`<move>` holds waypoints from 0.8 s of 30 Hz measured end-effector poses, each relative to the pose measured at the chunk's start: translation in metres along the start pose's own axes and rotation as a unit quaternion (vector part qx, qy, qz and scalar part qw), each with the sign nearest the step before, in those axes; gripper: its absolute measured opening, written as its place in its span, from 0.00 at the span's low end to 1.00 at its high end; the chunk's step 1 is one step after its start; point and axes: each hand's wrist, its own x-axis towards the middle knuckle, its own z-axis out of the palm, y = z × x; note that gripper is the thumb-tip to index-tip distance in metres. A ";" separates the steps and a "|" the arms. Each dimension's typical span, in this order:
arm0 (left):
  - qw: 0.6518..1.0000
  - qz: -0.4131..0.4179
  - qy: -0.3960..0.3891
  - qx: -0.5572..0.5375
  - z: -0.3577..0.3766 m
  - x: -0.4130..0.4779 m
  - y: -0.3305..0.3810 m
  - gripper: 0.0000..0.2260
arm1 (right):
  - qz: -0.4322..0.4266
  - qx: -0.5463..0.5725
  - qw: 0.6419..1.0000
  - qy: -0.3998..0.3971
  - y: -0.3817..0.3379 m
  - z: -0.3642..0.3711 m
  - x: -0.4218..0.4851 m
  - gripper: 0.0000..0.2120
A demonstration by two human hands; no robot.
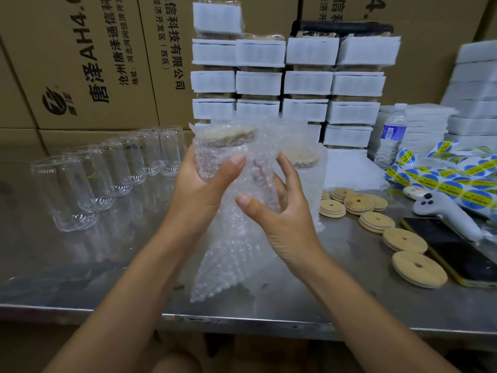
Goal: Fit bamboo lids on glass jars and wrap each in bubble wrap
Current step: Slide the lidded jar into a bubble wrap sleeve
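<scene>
Both hands are closed on one load held up over the table (107, 265): my left hand (199, 189) grips the lidded jar (215, 160) through bubble wrap (234, 251), my right hand (285, 219), at its four o'clock, holds the loose wrap, and this fragile, slippery glass, I judge, is best held round the body.

Clear bubble wrap (236, 251) is showing a dotted bubble pattern; bamboo lids (398, 243) are appearing pale tan; stickers (451, 187) are showing blue and yellow; cartons (80, 63) are showing brown with black print.
</scene>
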 end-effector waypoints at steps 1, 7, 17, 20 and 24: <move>1.000 -0.003 -0.009 -0.009 -0.002 0.001 0.001 0.26 | -0.008 0.004 1.000 0.003 0.000 0.004 0.001 0.37; 0.998 -0.041 -0.027 -0.045 -0.021 0.003 0.001 0.24 | -0.029 -0.010 0.999 -0.031 0.006 0.028 0.004 0.34; 0.991 -0.080 -0.030 -0.098 -0.035 0.004 -0.018 0.24 | -0.029 -0.049 0.998 -0.032 0.023 0.034 0.006 0.37; 0.992 -0.078 -0.034 -0.090 -0.037 0.005 -0.022 0.26 | -0.026 -0.051 0.998 -0.036 0.028 0.032 0.006 0.41; 0.990 -0.096 -0.011 -0.099 -0.041 0.004 -0.025 0.38 | -0.011 -0.058 0.998 -0.033 0.027 0.034 0.008 0.40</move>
